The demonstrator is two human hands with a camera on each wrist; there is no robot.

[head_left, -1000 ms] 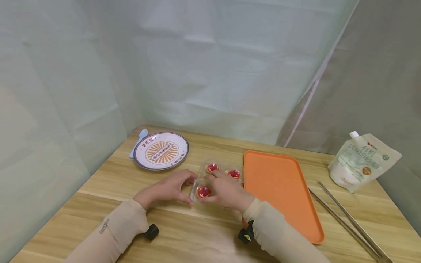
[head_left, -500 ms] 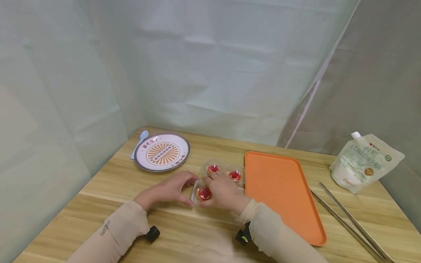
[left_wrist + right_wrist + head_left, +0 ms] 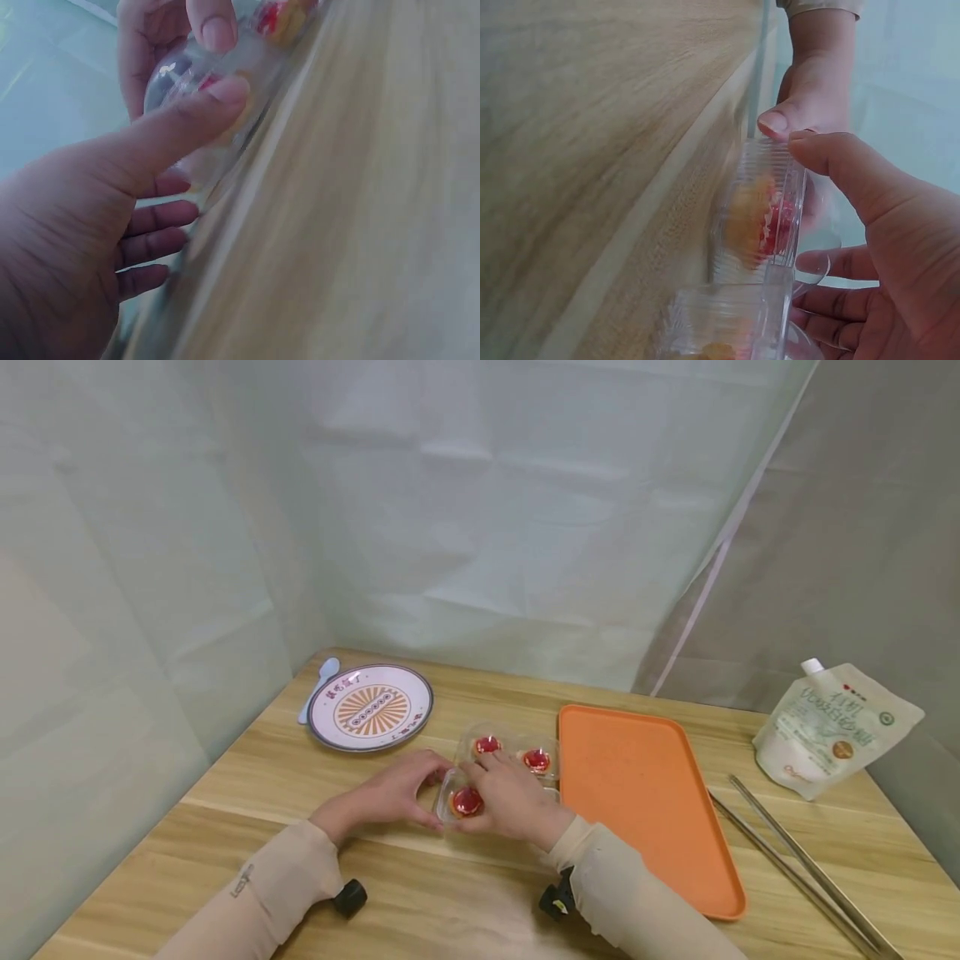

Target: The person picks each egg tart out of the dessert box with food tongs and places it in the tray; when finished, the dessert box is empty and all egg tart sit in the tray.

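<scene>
A clear plastic pastry box (image 3: 446, 808) with domed compartments sits on the wooden table. Small tarts (image 3: 467, 802) with glossy red tops show in three compartments; a further part is hidden under my right hand (image 3: 517, 800). At the box's left end, my left hand (image 3: 386, 795) grips the near corner with the thumb and the far corner with the fingers. My right hand reaches over the lid, its thumb on the near edge and fingers curled across the domes. The right wrist view shows that thumb at the ribbed box rim (image 3: 769, 154), close to the left thumb.
An orange tray (image 3: 645, 802) lies just right of the box. Behind on the left are a patterned plate (image 3: 370, 707) and a pale blue spoon (image 3: 318, 687). Long metal tongs (image 3: 810, 868) and a standing spouted pouch (image 3: 832, 727) are at the right. Grey cloth (image 3: 480, 527) hangs behind.
My right hand has shifted slightly left and nearer on the box lid, its thumb now at the near edge. The left hand stays at its end, and the box remains in place.
</scene>
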